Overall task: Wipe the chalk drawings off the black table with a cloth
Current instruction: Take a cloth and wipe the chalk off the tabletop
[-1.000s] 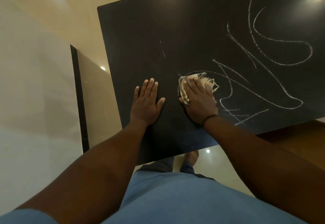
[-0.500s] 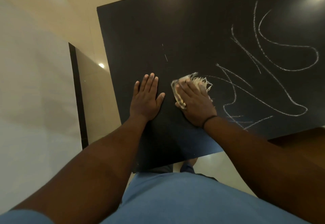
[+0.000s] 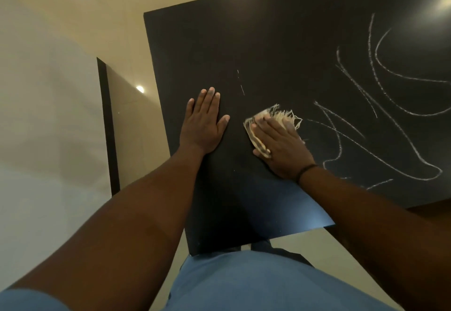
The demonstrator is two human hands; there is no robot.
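Black table (image 3: 280, 42) — chalk lines (image 3: 395, 105) at right, frayed cloth (image 3: 275, 117) and both hands flat on it.

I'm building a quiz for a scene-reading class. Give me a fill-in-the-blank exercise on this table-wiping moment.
1. The right hand presses a frayed ____ onto the table.
2. The left hand lies ____ on the table, holding nothing.
3. Most chalk lines lie to the ____ of the cloth.
4. A dark band circles the ____ wrist.

Missing words: cloth; flat; right; right
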